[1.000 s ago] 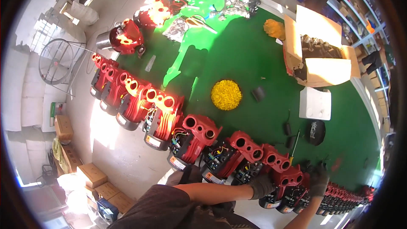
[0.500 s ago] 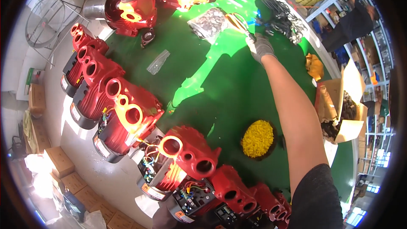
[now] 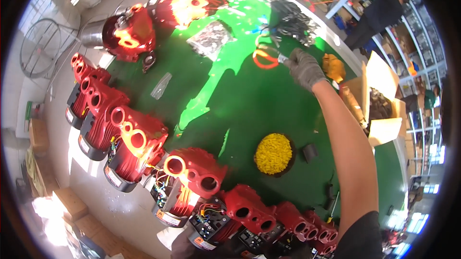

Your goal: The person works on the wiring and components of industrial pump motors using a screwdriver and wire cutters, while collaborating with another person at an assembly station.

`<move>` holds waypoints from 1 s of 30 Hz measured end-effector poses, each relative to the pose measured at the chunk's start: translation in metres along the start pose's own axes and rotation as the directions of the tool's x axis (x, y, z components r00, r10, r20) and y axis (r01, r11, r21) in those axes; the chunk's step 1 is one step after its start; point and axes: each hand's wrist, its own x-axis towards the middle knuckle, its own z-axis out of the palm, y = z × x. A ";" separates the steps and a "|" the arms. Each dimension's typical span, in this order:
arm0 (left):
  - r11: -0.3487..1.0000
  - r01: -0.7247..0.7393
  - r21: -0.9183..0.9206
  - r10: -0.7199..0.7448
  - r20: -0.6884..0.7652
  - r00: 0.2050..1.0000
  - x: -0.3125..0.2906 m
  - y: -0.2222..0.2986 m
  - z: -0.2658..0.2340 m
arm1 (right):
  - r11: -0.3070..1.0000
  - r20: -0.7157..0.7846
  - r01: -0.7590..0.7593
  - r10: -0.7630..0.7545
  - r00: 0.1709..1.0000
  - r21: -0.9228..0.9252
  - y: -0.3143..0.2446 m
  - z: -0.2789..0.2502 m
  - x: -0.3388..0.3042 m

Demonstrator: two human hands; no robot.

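My right hand (image 3: 306, 71), in a grey glove, is closed around the silver end of an orange-handled tool (image 3: 261, 63) over the green table. The tool's looped orange handles point away from the hand to the left; blur hides its exact kind. Just beyond lies a bundle of black cables (image 3: 294, 21), and left of that a clear bag of small metal parts (image 3: 211, 39). Nearer to me, left of my forearm, stands a round dish of small yellow pieces (image 3: 273, 153). My left hand is out of the picture.
Red pump housings with motors (image 3: 139, 132) line the left and near table edge, some with wiring exposed. An open cardboard box (image 3: 384, 129) stands at the right beside an orange cloth-like item (image 3: 333, 67). A person in dark clothes (image 3: 379, 16) is by the shelves.
My right hand has drawn back toward me and slightly right, carrying the orange-handled tool away from the cable bundle. The whole view has shifted a little.
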 end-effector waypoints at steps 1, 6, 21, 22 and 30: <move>1.000 -0.017 0.014 0.017 0.021 1.000 0.002 0.001 0.009 | 0.993 0.009 0.108 -0.108 0.994 -0.055 0.003 -0.036 -0.033; 0.989 -0.125 0.074 0.112 0.164 0.980 0.008 0.000 0.063 | 0.960 0.158 0.268 -0.278 0.947 0.082 -0.028 -0.178 -0.234; 0.741 -0.458 0.492 0.124 0.569 0.813 0.030 0.013 0.025 | 0.282 -0.347 0.464 0.936 0.060 0.840 -0.035 0.022 -0.820; 0.787 -0.409 0.461 0.090 0.571 0.816 0.032 0.010 0.029 | 0.156 -0.200 0.552 0.980 0.021 0.819 -0.035 0.085 -0.849; 0.920 -0.369 0.132 0.250 0.527 0.812 0.057 -0.032 -0.008 | -0.508 0.049 0.758 0.842 0.538 0.410 -0.099 0.218 -0.899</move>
